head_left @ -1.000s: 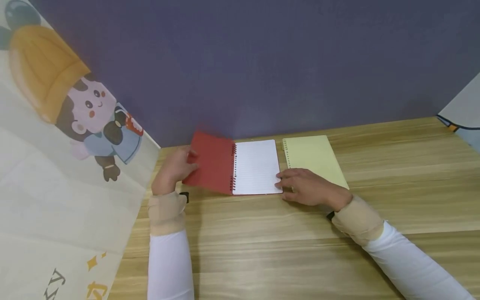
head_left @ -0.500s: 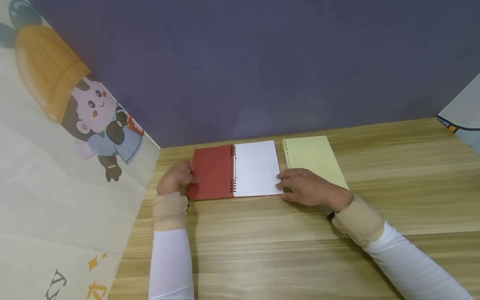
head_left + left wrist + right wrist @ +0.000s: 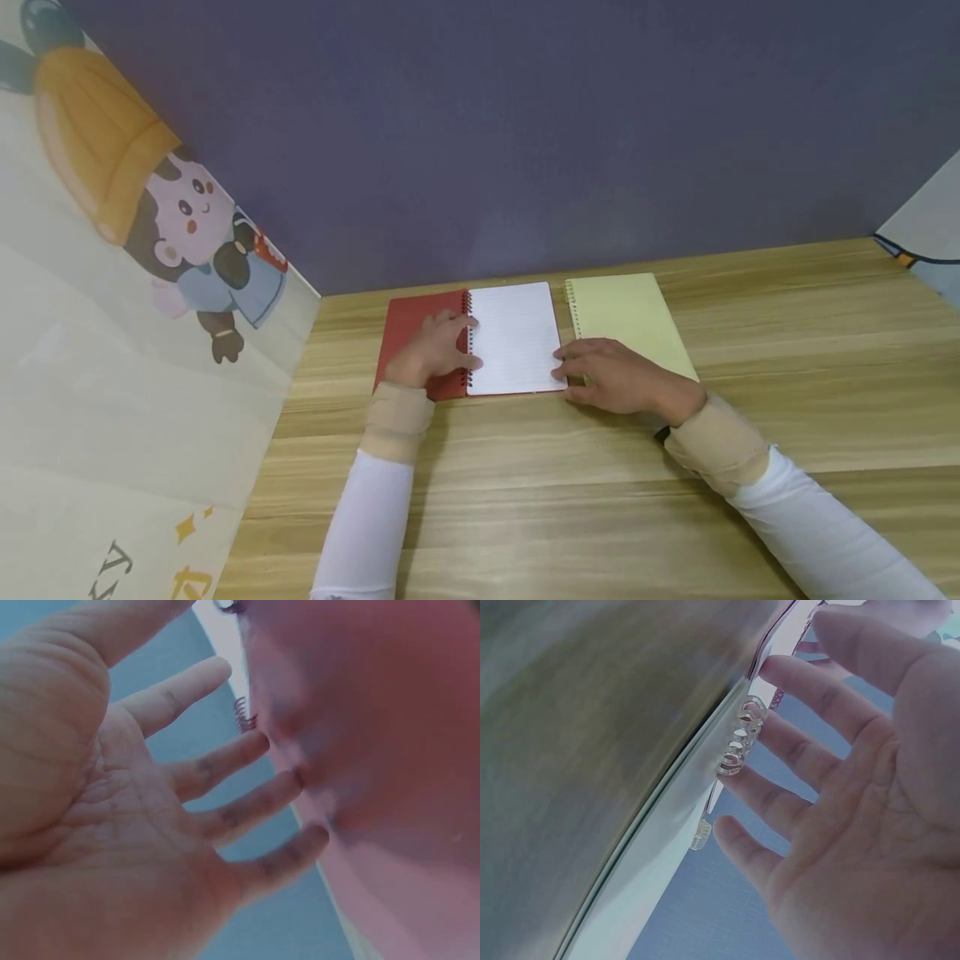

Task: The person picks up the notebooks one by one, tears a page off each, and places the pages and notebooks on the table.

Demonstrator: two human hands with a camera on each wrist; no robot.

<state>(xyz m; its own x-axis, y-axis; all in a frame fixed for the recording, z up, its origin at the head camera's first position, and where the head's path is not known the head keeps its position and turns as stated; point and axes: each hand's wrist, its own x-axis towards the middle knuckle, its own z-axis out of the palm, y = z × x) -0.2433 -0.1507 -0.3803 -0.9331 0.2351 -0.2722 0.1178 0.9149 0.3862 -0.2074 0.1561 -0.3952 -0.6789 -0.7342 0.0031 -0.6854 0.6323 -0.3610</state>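
A spiral notebook lies open on the table, its red cover (image 3: pixel 420 312) folded out to the left and a white lined page (image 3: pixel 513 333) on the right. My left hand (image 3: pixel 431 348) is over the red cover, thumb and fingertips reaching the spiral and the page's left edge. In the left wrist view that hand's fingers (image 3: pixel 240 814) are spread and fairly straight. My right hand (image 3: pixel 618 375) touches the page's right edge with its fingertips, its fingers extended. It partly covers a pale yellow spiral notebook (image 3: pixel 626 304), which lies closed to the right.
A wooden table (image 3: pixel 540 517) carries both notebooks. A dark blue panel (image 3: pixel 525 133) rises behind its far edge. On the left stands a pale wall (image 3: pixel 90 400) with a cartoon figure (image 3: pixel 202 217); another printed panel (image 3: pixel 933 225) is at the far right.
The red cover, earlier raised at its left side, has come down flat. My left hand has left its outer edge and moved right to the spiral. My right hand has stayed in place.
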